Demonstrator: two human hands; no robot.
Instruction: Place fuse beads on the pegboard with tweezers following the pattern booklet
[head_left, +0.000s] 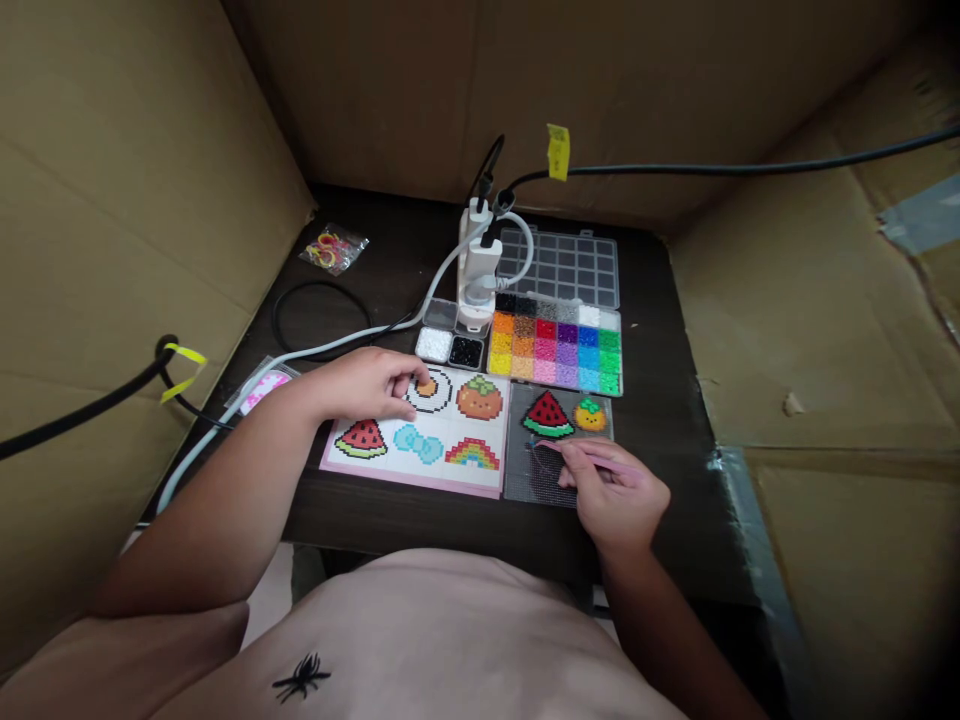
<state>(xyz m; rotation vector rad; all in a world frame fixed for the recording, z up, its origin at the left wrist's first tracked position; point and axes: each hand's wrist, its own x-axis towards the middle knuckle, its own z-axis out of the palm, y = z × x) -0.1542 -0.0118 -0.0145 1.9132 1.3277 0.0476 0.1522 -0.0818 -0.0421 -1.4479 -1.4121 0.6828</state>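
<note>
My right hand (611, 490) holds pink tweezers (611, 464), their tips low over the clear pegboard (551, 478). On the board's upper part lie a bead watermelon slice (547, 413) and a small orange bead fruit (590, 415). A few dark or blue beads seem to sit near the tips, too small to make out. My left hand (382, 383) rests over the upper left of the pattern sheet (420, 475), fingers apart and holding nothing, beside the printed egg. The sheet also shows a persimmon, a watermelon, a blue bow and a rainbow.
Behind the pegboard is a bead box (555, 345) with many colours, its clear lid (562, 265) open. Small tubs of white beads (434, 344) and black beads (466, 351) stand by a power strip (475, 290). Cables cross the table; cardboard walls (750, 300) surround it.
</note>
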